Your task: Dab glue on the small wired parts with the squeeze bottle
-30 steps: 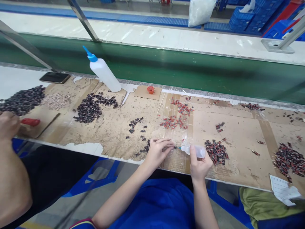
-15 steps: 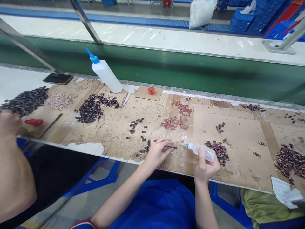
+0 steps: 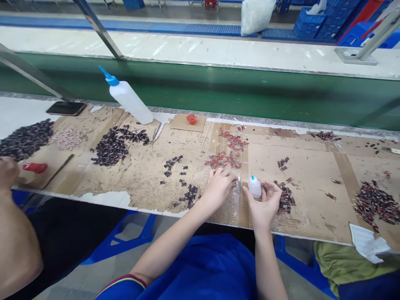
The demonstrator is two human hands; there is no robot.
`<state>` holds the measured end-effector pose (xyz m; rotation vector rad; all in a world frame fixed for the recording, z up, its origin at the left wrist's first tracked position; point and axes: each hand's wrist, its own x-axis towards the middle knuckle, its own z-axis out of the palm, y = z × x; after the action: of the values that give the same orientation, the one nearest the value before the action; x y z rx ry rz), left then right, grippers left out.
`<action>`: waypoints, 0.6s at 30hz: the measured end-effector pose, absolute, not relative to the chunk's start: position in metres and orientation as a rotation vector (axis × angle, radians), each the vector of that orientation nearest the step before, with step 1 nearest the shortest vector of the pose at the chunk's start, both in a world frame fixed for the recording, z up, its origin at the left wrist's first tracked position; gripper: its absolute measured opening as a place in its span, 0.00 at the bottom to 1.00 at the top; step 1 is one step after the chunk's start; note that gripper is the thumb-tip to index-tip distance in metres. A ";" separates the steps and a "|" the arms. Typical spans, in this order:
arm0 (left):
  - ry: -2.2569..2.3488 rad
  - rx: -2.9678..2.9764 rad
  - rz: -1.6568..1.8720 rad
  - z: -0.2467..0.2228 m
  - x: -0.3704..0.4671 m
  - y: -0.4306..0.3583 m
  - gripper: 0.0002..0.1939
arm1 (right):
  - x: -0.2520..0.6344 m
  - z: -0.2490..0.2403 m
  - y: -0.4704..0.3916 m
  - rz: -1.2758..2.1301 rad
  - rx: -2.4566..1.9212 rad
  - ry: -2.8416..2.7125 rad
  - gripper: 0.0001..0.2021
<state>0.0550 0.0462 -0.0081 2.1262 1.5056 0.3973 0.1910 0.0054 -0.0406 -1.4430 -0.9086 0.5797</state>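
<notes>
My right hand (image 3: 265, 200) grips a small translucent squeeze bottle (image 3: 255, 188), its thin blue tip pointing up and away from me. To its left, my left hand (image 3: 218, 185) is closed in a pinch above a strip of clear tape on the cardboard; a small dark part (image 3: 235, 182) shows partly at its fingertips. Loose red parts (image 3: 223, 160) lie just beyond the left hand. Small black parts (image 3: 190, 196) are scattered beside my left wrist. Right of the bottle, a pile of red-and-black assembled parts (image 3: 286, 200) is partly behind my right fingers.
A large white bottle with a blue nozzle (image 3: 131, 102) leans at the back. Near it are a red cap (image 3: 191, 119) and a black parts pile (image 3: 111, 148). Another person's arm (image 3: 15, 233) reaches in at left. A phone (image 3: 66, 108) lies beyond; another pile (image 3: 376, 204) is right.
The small bottle has swung from lying sideways, tip toward my left hand, to upright. My left hand has moved up and right, away from the black parts. The view has shifted slightly.
</notes>
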 end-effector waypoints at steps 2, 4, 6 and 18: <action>1.469 2.159 0.375 -0.009 0.056 0.046 0.07 | 0.192 -0.040 0.004 0.554 -1.482 -0.931 0.28; 1.432 2.147 0.414 -0.008 0.055 0.044 0.07 | 0.194 -0.038 0.000 0.489 -1.507 -0.968 0.29; 1.372 2.059 0.530 -0.006 0.051 0.040 0.07 | 0.194 -0.035 -0.008 0.307 -1.512 -1.030 0.30; 1.187 1.250 1.024 0.002 0.031 -0.004 0.12 | 0.150 -0.027 -0.038 0.449 -1.349 -1.254 0.05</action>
<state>0.0314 -0.0043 0.0022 1.2500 1.1867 1.0243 0.1504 -0.0381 -0.0275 -1.3488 -1.2536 0.4488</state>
